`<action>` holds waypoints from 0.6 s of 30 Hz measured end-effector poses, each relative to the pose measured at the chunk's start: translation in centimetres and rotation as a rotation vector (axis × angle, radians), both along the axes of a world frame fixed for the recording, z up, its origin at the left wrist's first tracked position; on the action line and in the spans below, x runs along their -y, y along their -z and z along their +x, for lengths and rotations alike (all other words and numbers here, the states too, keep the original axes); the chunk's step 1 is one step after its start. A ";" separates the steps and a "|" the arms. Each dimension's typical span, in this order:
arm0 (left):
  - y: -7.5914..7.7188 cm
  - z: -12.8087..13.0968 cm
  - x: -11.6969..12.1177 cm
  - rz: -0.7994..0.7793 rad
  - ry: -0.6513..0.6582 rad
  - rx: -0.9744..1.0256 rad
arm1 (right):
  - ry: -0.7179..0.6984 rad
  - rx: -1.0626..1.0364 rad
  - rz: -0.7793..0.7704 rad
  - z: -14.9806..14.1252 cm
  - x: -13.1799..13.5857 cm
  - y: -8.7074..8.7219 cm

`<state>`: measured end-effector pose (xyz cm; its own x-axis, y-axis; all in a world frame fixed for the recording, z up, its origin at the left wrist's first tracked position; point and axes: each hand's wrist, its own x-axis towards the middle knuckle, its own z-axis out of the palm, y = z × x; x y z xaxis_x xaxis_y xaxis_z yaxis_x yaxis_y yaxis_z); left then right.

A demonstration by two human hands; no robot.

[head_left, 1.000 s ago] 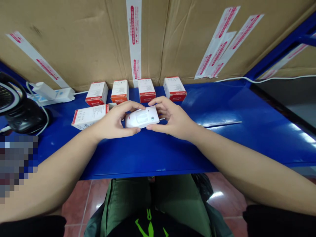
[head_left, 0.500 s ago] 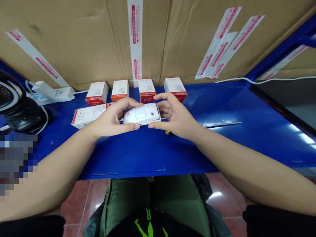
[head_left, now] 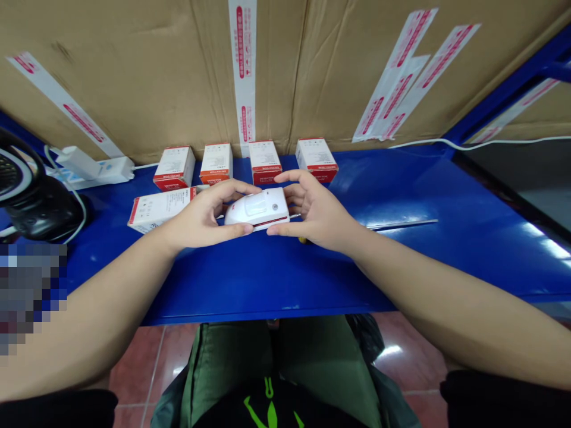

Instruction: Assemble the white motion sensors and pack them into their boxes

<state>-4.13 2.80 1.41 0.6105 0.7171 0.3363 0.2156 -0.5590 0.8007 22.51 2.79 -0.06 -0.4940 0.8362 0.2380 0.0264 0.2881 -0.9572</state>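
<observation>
A white motion detector (head_left: 256, 206) with a domed window is held between both hands above the blue table. My left hand (head_left: 205, 214) grips its left end, thumb along the near edge and fingers over the far side. My right hand (head_left: 314, 211) closes around the right end, thumb at the near lower edge, fingers curled behind. Along the near side a gap shows between cover and base, with a red strip inside. Under my right hand a small yellow object (head_left: 303, 240) peeks out, mostly hidden. A thin metal piece (head_left: 295, 215) shows by the right fingers; its kind is unclear.
Several white-and-red boxes, including one box (head_left: 266, 160), line the back of the blue table (head_left: 276, 279). Another box (head_left: 158, 209) lies by my left wrist. A power strip (head_left: 113, 170) and a black device (head_left: 40, 202) stand left. A thin rod (head_left: 401, 225) lies right.
The detector's cover has tilted, and the gap along its near side has widened, showing more of the red strip. Both hands have stayed nearly in place.
</observation>
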 end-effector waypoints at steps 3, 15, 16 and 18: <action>0.0 0.1 0.0 0.027 0.012 -0.016 | 0.002 0.006 0.006 0.0 0.1 -0.1; -0.2 0.1 -0.2 -0.092 0.070 0.057 | 0.009 0.002 0.078 0.1 0.1 -0.1; -0.2 0.1 -0.2 -0.110 0.070 0.056 | 0.011 -0.002 0.082 0.2 0.1 -0.1; -0.4 0.2 -0.1 -0.171 0.031 0.058 | 0.021 -0.014 0.102 0.3 0.0 0.0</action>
<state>-3.91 2.95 1.79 0.6167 0.7478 0.2459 0.1513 -0.4191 0.8953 22.82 2.82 -0.05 -0.4730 0.8173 0.3289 0.0204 0.3834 -0.9233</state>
